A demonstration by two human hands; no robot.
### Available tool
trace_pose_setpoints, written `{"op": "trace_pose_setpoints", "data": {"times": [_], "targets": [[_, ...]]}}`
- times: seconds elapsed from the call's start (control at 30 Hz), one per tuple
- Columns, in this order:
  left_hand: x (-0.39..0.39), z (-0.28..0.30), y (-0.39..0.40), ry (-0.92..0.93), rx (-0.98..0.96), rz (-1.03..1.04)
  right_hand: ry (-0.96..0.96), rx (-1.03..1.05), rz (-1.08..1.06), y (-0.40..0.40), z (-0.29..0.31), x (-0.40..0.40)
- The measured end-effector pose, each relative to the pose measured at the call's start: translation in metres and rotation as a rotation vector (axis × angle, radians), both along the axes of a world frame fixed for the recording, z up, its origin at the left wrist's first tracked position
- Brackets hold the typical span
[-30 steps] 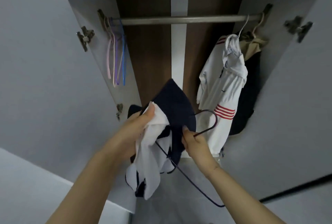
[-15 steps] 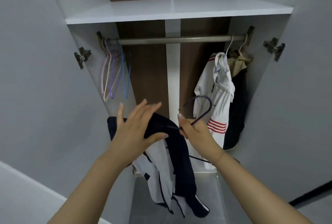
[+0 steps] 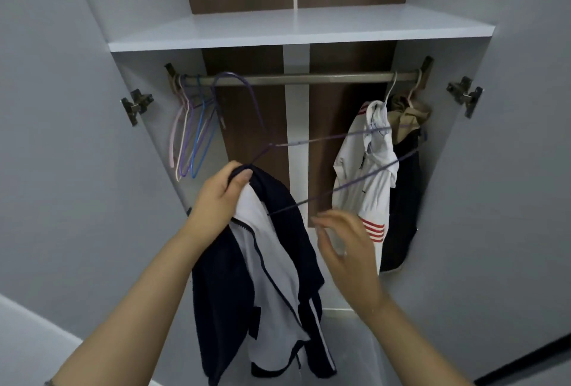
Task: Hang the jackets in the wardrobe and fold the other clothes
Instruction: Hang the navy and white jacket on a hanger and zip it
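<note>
While left hand [image 3: 216, 197] pinches jacket [image 3: 265, 277], rail [image 3: 309, 79] middle bare.

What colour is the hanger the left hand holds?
Purple hanger, clearest in the head view.

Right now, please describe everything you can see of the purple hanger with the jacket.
The thin purple wire hanger is tilted, its hook up near the metal rail, whether on it is unclear. Its left shoulder is inside the navy and white jacket, gripped by the left hand. Its right end is bare.
</note>
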State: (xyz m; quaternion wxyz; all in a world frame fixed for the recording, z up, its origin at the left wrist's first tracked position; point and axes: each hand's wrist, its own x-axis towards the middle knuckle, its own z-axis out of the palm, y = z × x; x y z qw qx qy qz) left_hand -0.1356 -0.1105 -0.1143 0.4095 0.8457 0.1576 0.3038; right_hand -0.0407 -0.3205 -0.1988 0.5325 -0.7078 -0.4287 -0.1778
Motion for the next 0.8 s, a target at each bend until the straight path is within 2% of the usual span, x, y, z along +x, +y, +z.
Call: {"op": "trace_pose_setpoints", "data": {"times": [0.1,0.2,0.27,0.37,0.47,0.53,0.63,0.7,0.8], "targets": [[-0.007,0.013,0.002,-0.046,-0.11,-0.036,0.384,-0.181,0.066,0.011,-0.048,0.006],[-0.02,0.026,0.005,-0.073,-0.132,-0.079,0.582,-0.313,0.295,0.046,-0.067,0.02],[-0.032,0.035,0.009,-0.07,-0.114,-0.099,0.684,-0.375,0.348,0.073,-0.069,0.023],[-0.057,0.042,0.027,-0.032,-0.1,-0.045,0.672,-0.444,0.361,0.099,-0.074,0.027],[-0.089,0.038,0.054,0.015,-0.084,0.046,0.728,-0.376,0.354,0.095,-0.06,0.048],[-0.108,0.031,0.068,0.11,-0.078,0.047,0.694,-0.371,0.365,0.086,-0.03,0.074],[-0.119,0.017,0.076,0.257,-0.077,-0.076,0.59,-0.45,0.438,0.076,0.035,0.104],[-0.119,0.01,0.075,0.261,-0.072,-0.099,0.536,-0.539,0.453,0.071,0.07,0.118],[-0.113,0.011,0.077,0.209,-0.046,-0.104,0.566,-0.652,0.494,0.059,0.102,0.132]]}}
